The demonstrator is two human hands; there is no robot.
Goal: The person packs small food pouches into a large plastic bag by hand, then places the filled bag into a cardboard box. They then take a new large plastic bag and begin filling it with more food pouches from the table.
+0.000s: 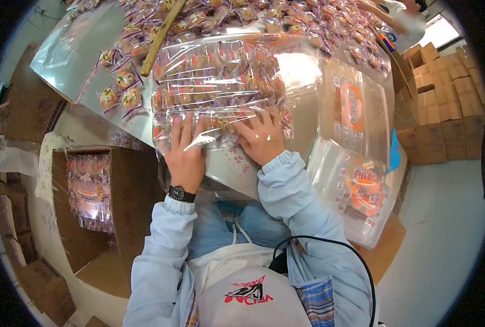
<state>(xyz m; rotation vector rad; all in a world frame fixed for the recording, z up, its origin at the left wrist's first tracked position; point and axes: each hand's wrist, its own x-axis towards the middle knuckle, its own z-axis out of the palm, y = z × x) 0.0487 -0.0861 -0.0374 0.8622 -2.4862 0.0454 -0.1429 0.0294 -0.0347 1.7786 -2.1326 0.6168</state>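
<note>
Packets (185,98) indistinct behind glossy film (220,80), left hand (185,155), right hand (263,140)

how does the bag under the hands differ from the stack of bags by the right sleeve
The bag holds rows of wrapped snacks; the stack lies flat and looks unfilled. The left hand and right hand rest on the bag, neither on the stack. The stack shows bold orange print; the bag's visible print is fainter. Both are clear plastic.
</note>
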